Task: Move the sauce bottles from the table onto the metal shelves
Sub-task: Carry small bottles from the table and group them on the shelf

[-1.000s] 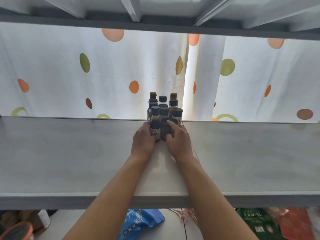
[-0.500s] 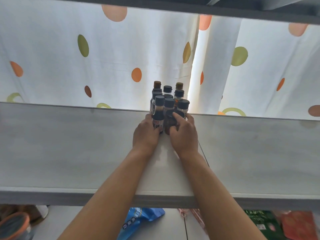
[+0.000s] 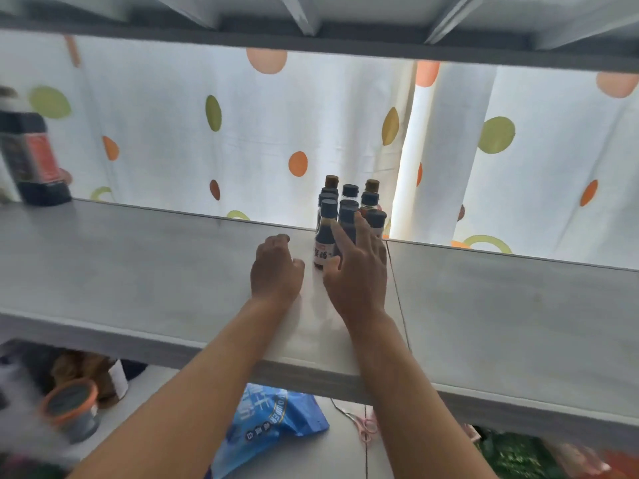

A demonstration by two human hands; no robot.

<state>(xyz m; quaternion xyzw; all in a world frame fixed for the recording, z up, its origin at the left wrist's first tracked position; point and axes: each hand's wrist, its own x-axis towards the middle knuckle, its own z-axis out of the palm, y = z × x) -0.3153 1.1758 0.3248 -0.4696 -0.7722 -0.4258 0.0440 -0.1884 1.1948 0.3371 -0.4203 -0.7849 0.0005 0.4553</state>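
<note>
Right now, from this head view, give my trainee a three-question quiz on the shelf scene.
1. True or false: the left hand grips a bottle.
2. Which hand touches the cluster of small sauce bottles? A) left B) right C) both
3. Fill in: at the far left end of the metal shelf stands a large dark ____ with a red label.

Key: 1 false, it is beside the cluster and holds nothing; 2 B, the right hand has straight fingers against the front bottles; 3 bottle.
</note>
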